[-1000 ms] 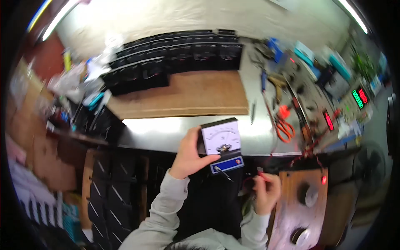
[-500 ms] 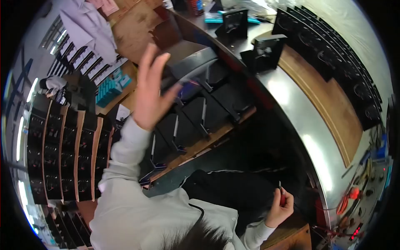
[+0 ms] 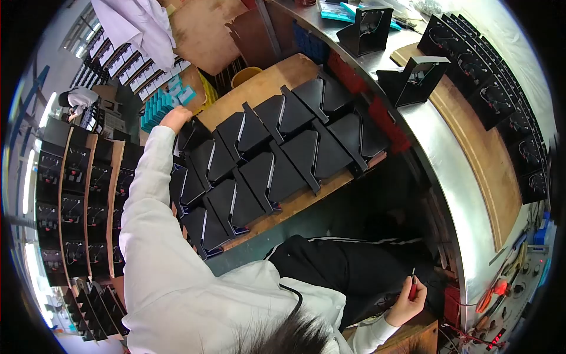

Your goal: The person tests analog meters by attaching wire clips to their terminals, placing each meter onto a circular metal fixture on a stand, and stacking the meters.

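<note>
Our left hand's fingers (image 3: 173,121) curl at the edge of a black housing (image 3: 193,137) at the far end of a wooden board (image 3: 282,72); whether they grip it we cannot tell. Our right hand (image 3: 407,306) closes on a red-handled tool (image 3: 413,290) above our lap, its thin tip pointing up, probably so that it stays ready yet clear of the work. Other black housings (image 3: 295,154) sit on the board in close rows, angled alike, which likely saves room. On the metal bench (image 3: 451,203), two housings (image 3: 413,81) stand upright, apart from the packed rows beyond. We find no readable brand or label; the red digital display (image 3: 496,338) is too small to make out.
</note>
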Demonstrator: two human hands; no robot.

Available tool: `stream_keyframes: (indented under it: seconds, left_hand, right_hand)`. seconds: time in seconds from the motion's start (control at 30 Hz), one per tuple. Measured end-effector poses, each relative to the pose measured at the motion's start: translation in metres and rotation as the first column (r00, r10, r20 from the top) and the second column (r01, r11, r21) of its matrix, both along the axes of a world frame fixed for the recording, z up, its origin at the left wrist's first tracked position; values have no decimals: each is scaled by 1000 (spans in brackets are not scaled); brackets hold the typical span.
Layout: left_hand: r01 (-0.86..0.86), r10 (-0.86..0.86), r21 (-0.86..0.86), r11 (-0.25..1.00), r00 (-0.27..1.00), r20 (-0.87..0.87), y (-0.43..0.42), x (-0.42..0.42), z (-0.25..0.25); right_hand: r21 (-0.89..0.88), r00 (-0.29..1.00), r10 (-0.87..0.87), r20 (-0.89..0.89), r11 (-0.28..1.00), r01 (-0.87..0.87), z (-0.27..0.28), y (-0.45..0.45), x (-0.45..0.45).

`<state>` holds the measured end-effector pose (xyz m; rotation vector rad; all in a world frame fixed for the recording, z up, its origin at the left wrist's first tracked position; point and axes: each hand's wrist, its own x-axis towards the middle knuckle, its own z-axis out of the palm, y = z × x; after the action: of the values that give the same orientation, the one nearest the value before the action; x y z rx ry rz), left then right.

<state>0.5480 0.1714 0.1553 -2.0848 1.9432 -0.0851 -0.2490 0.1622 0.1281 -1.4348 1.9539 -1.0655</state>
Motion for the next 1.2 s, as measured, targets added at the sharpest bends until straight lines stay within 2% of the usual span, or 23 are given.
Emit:
stream_keyframes:
  seconds: [0.07, 0.13, 0.17, 0.23, 0.27, 0.3, 0.33, 0.37, 0.4, 0.47, 0.5, 0.53, 0.57, 0.63, 0.73, 0.8, 0.83, 0.87, 0.93, 1.0, 1.03, 1.13, 1.2]
  left_hand:
    - [-20, 20, -2, 1000, 999, -27, 1, -1, -15]
    - [-179, 171, 116, 977, 982, 79, 5, -9, -24]
    - [-290, 279, 222, 931, 957, 84, 2, -12, -24]
    - [-465, 476, 227, 855, 879, 9, -10, -31, -12]
    - [-387, 403, 142, 911, 910, -102, -12, -38, -9]
    - [-186, 178, -37, 982, 971, -161, -19, -19, -30]
    - [-108, 40, -181, 978, 938, -343, -42, -67, 3]
    - [-36, -104, -297, 954, 890, -443, -66, -104, 26]
    - [-41, -159, -352, 935, 839, -520, -92, -166, 69]
    - [-65, -351, -510, 857, 652, -672, -136, -263, 121]
    - [-10, -497, -592, 806, 533, -685, -160, -294, 136]
    - [83, -574, -645, 760, 550, -606, -180, -339, 164]
    - [199, -710, -727, 657, 490, -507, -205, -371, 180]
    - [393, -823, -750, 532, 448, -350, -263, -425, 211]
    - [502, -877, -737, 452, 403, -263, -376, -497, 226]
    - [584, -819, -609, 537, 534, -210, -446, -527, 218]
    - [592, -791, -587, 552, 594, -145, -482, -535, 197]
    - [618, -813, -567, 544, 556, -174, -524, -535, 173]
    - [583, -724, -471, 662, 659, -202, -516, -560, 166]
    - [465, -635, -548, 696, 755, -165, -506, -573, 164]
    - [467, -697, -638, 613, 700, -157, -500, -574, 160]
    - [497, -782, -675, 545, 591, -196, -460, -574, 161]
    - [450, -856, -776, 441, 470, -214, -423, -583, 139]
  right_hand:
    - [-20, 1000, -13, 19, 1000, 13, -3, 0, -1]
    - [28, 999, -45, 25, 999, 45, -7, 1, -6]
    - [73, 996, -86, 32, 994, 83, -9, 2, -8]
    - [37, 995, -85, 49, 996, 83, -11, 6, -6]
    - [-6, 995, -88, 56, 996, 88, -11, 5, -5]
    - [-2, 993, -86, 81, 996, 86, -13, 6, -7]
    - [23, 980, -96, 173, 995, 93, -8, 5, -4]
    - [63, 976, -115, 185, 992, 105, -6, 5, -2]
    - [111, 971, -126, 202, 988, 106, -3, 5, -1]
    - [40, 985, -74, 155, 997, 69, 8, 2, 7]
    - [-27, 997, -33, 67, 999, 35, 4, 1, 6]
    - [-91, 1000, -1, 20, 996, 2, 11, -2, 6]
    - [-121, 1000, 8, -14, 993, -9, 18, -3, 8]
    - [-182, 998, 21, -53, 983, -30, 21, 0, 8]
    - [-157, 998, 8, -62, 987, -18, 15, 16, -1]
    - [-185, 997, -21, -75, 983, 7, 7, 29, -10]
    - [-158, 997, -54, -64, 986, 43, -2, 38, -14]
    - [-131, 995, -87, -55, 988, 79, -9, 45, -19]
    - [-94, 989, -104, -100, 991, 95, -10, 61, -29]
    - [-11, 973, -225, -46, 974, 224, -12, 76, -33]
    - [-60, 965, -261, -33, 964, 259, -20, 82, -35]
    - [-2, 944, -327, 46, 945, 328, -47, 98, -45]
    - [-15, 940, -335, 69, 941, 337, -52, 98, -49]
